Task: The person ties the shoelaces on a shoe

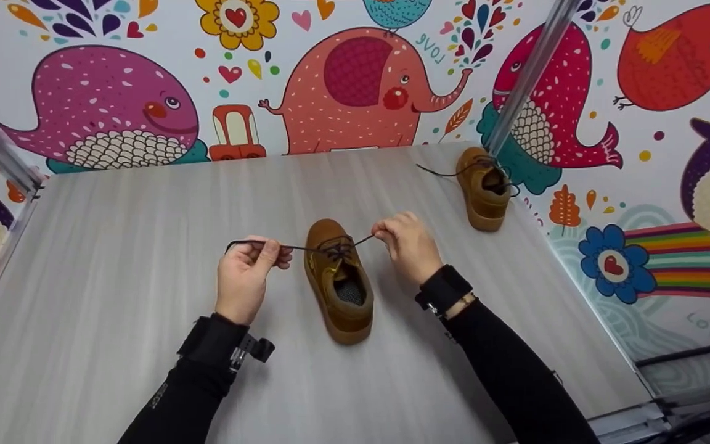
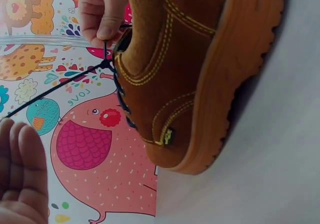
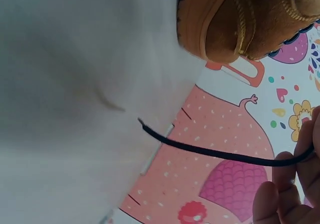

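Observation:
A brown shoe [image 1: 353,327] with yellow stitching stands upright on the table, toe pointing away from me. Its dark shoelace [image 2: 57,93] is crossed or knotted over the tongue and drawn taut to both sides. To the left of the shoe, my left hand [image 1: 245,277] pinches one lace end between thumb and fingers. On the other side my right hand [image 1: 415,250] pinches the opposite end. A loose tail of shoelace [image 3: 215,152] sticks out past the right fingers in the right wrist view. The exact form of the crossing is too small to tell.
A second brown shoe [image 1: 484,217] stands at the back right of the grey table [image 1: 114,277], its laces hanging loose. Printed wall panels [image 1: 232,80] with cartoon animals rise behind and beside the table, joined by a metal post [image 1: 530,80].

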Motion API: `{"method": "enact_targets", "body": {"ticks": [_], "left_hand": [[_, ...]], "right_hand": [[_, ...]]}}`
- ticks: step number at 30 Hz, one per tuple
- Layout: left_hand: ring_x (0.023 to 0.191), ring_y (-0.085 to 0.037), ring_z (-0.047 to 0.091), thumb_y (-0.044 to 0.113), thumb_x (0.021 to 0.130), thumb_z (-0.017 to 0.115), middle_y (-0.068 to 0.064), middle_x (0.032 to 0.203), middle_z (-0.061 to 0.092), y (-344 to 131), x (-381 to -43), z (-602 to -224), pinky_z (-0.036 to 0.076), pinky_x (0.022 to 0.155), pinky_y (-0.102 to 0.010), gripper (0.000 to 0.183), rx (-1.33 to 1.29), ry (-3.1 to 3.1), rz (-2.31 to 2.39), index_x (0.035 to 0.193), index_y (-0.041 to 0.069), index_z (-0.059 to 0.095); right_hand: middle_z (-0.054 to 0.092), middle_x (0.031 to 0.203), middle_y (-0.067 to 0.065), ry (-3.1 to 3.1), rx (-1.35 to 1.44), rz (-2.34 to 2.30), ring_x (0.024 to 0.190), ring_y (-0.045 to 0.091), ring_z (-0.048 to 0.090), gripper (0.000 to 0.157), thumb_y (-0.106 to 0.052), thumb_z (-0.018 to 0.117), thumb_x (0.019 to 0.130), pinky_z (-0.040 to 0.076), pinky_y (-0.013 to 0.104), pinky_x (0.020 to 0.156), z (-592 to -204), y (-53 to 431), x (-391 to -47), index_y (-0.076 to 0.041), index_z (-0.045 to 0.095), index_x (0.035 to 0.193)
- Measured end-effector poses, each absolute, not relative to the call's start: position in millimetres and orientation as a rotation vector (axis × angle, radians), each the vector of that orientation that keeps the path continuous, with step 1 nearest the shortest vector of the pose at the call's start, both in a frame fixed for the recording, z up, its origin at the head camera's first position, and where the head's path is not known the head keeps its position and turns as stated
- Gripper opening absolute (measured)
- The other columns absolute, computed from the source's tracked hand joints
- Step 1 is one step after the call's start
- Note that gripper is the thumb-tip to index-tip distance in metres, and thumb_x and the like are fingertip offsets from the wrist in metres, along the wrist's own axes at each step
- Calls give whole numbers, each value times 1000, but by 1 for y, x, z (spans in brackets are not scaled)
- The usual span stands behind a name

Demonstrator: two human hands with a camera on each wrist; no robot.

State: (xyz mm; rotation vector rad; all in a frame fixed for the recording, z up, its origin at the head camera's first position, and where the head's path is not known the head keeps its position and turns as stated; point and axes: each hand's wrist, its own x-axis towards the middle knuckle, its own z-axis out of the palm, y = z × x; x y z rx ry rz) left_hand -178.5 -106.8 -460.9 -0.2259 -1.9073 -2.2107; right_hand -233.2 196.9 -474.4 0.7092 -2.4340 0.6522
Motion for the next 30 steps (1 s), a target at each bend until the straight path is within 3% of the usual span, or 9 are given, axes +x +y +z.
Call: {"method": "enact_targets", "body": {"ticks": [4, 11, 17, 21, 24, 27, 30], "left_hand": [[80, -17, 76, 1, 107, 62, -7, 88, 79, -113, -175, -464, 64, 76, -29, 16, -208, -1923, -2170, 99, -10, 70], [80, -16, 76, 3, 106, 64, -5, 88, 79, -119, -167, -467, 64, 77, -30, 18, -217, -1918, -2182, 102, -13, 71], [76, -16, 75, 4, 105, 67, -4, 85, 80, -100, -183, -455, 63, 72, -29, 13, -191, -1844, -2320, 100, -7, 72], [87, -20, 76, 5, 107, 63, -12, 102, 82, -83, -197, -452, 62, 76, -29, 18, -230, -1909, -2435, 120, -6, 71], [97, -27, 76, 5, 110, 59, -18, 115, 80, -72, -202, -453, 62, 81, -31, 24, -300, -2055, -2419, 130, -5, 67], [90, -25, 73, 10, 110, 60, -18, 108, 79, -59, -202, -454, 60, 78, -31, 21, -261, -2311, -2167, 123, -3, 71], [79, -18, 66, 18, 109, 62, -12, 91, 76, -45, -203, -454, 53, 73, -29, 23, -228, -2582, -1802, 105, 1, 77]], "right_hand": [[80, 94, 5, -2390, 687, 591, 93, 29, 71, 15, -23, 69, 101, 56, 46, 87, -472, 198, -229, -12, 77, 94], [79, 90, 4, -2283, 720, 594, 87, 28, 70, 10, -21, 74, 97, 57, 43, 79, -478, 197, -227, -13, 77, 93], [82, 100, 8, -2211, 803, 731, 88, 25, 75, 11, -8, 77, 96, 58, 42, 84, -479, 186, -238, -7, 79, 106], [78, 119, 14, -2375, 940, 936, 109, 32, 71, 17, -7, 69, 103, 55, 49, 98, -474, 177, -234, -5, 78, 117], [70, 135, 18, -2521, 964, 1108, 124, 41, 61, 20, -16, 72, 103, 50, 57, 106, -472, 171, -227, -6, 79, 118], [70, 131, 19, -2537, 907, 1223, 124, 42, 61, 20, -22, 78, 100, 50, 57, 106, -476, 164, -223, -4, 81, 111], [77, 118, 17, -2511, 765, 1403, 112, 32, 71, 18, -19, 76, 101, 57, 46, 98, -480, 159, -220, -3, 82, 107]]}}
